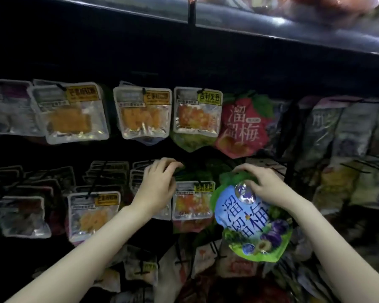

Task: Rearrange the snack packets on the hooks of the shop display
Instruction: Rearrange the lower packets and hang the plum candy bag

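Head view, dim shop display: right hand [265, 184] at centre right of the frame, grip curled round the top edge of a blue-and-green plum packet [253, 221], pinching it near the hang hole. Packet tilted, hanging clear of the rows and overlapping a clear packet of orange pieces [193, 201] just to its left. Left hand [160, 180] at centre frame, fingers curled at a dark hook [184, 171] in the middle row; too dark to tell whether anything is actually held there. Above, in the upper row, a red plum packet [242, 125] of the same brand beside clear packets with yellow labels [140, 114]. More hooks [359, 166] jutting out at right.

Judged step: mid-transfer, with the blue packet off its peg and awaiting a new one, left hand seemingly readying the hook. Next move likely calling for the hang hole to be lined up with the hook tip, then slid back along the wire without snagging neighbouring packets.
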{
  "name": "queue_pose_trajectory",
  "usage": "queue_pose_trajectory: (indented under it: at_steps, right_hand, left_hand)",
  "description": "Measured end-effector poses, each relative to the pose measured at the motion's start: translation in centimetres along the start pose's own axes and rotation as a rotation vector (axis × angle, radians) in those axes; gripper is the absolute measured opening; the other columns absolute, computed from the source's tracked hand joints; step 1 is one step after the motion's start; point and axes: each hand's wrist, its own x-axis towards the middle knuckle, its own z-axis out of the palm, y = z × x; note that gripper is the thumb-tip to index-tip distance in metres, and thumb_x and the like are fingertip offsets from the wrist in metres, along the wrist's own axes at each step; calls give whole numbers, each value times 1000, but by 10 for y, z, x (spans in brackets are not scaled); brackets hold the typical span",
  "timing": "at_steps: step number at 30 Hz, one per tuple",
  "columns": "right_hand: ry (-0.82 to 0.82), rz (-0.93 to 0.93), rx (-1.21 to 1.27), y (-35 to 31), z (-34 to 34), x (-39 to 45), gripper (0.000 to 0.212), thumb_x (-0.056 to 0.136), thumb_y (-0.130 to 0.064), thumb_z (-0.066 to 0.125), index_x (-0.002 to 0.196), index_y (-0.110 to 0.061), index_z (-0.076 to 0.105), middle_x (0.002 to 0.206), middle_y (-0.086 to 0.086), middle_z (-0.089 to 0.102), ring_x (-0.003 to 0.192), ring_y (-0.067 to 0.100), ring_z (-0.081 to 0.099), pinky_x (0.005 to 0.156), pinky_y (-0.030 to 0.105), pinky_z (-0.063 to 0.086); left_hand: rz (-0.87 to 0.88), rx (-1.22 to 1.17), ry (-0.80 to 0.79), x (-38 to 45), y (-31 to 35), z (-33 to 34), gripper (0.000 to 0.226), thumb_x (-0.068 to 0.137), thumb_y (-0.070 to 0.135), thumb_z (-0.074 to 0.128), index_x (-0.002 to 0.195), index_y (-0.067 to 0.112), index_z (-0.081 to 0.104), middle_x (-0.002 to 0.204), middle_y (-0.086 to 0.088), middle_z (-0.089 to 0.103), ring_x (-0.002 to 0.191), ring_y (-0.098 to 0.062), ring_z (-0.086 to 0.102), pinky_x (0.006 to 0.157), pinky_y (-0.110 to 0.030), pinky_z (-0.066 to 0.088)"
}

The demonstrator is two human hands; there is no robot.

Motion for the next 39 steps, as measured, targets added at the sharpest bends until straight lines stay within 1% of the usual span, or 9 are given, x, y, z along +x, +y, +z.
queue_pose_trajectory:
  at_steps: [3,6,12,19,26,30,32,36,39]
  right_hand:
    - [121,-38,79,12,-11,-4,39,87,1,50,108,-32,51,98,2,67,91,27,63,86,41,47]
    - [376,-122,219,10,-40,0,39,86,10,48,104,-23,59,98,-15,64,96,-4,60,88,16,44]
    - [663,-250,62,3,-88,42,43,85,2,42,120,-12,63,102,6,63,85,18,60,76,22,47]
    - [643,-200,91,18,-102,89,50,80,-6,36,122,-16,63,121,8,58,112,27,56,93,42,47]
    - [558,-236,204,23,-107,100,41,84,5,44,120,-5,62,127,12,57,121,25,51,103,24,37]
    - [601,-260,222,29,-100,101,44,85,12,43,121,-5,62,125,13,58,120,26,52,100,18,37]
    - [615,-263,254,33,-95,101,46,85,14,41,121,-6,62,126,11,58,121,24,51,102,19,37]
    - [627,-286,259,41,-95,101,47,85,14,41,122,-6,62,127,10,58,121,24,52,105,29,39]
    - [634,-326,228,40,-100,104,47,84,14,41,121,-6,62,122,12,60,117,26,54,102,31,42]
  left_hand:
    - [30,-51,64,22,17,2,38,93,10,47,130,20,46,129,0,44,120,-22,38,99,-35,27]
    - [95,-85,162,51,37,1,41,89,4,52,129,12,49,127,-8,48,119,-29,44,97,-43,37]
    - [282,-134,295,105,89,-3,45,86,6,49,131,2,48,135,-14,47,127,-28,39,107,-35,31]
    - [281,-21,174,153,120,5,56,94,11,47,145,9,26,153,-6,24,142,-19,17,114,-23,7]
    - [287,70,305,167,118,21,50,88,24,35,132,4,49,137,-14,47,128,-33,39,105,-43,32]
    - [71,-193,380,182,131,22,27,90,17,55,116,11,53,115,-5,58,113,-27,51,96,-38,35]
    - [-21,-386,395,191,137,21,26,87,17,61,111,11,52,102,4,57,104,-21,56,88,-32,42]
    - [-71,-522,349,198,140,19,24,85,16,66,107,10,59,96,7,54,93,-8,52,64,-5,37]
    - [-12,-506,360,200,140,13,24,86,17,64,110,12,63,95,10,57,92,-4,53,66,0,35]
